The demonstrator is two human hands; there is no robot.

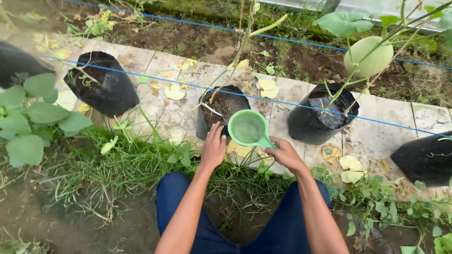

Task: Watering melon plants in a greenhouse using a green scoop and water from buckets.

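Far left: a leafy plant overhangs the grass, and beside it a black grow bag stands on the paved strip, tilted slightly. Two blue lines run across above the bags, apparently as supports for the vines. Centre: your left hand rests flat, fingers together, against the near wall of the middle grow bag, probably to steady it; it grips nothing. Just to its right, your right hand is closed around the handle of a green scoop, whose bowl is held over the bag's rim, tipped toward the soil. Further right: another black bag carries a stem with a pale green melon hanging above it.
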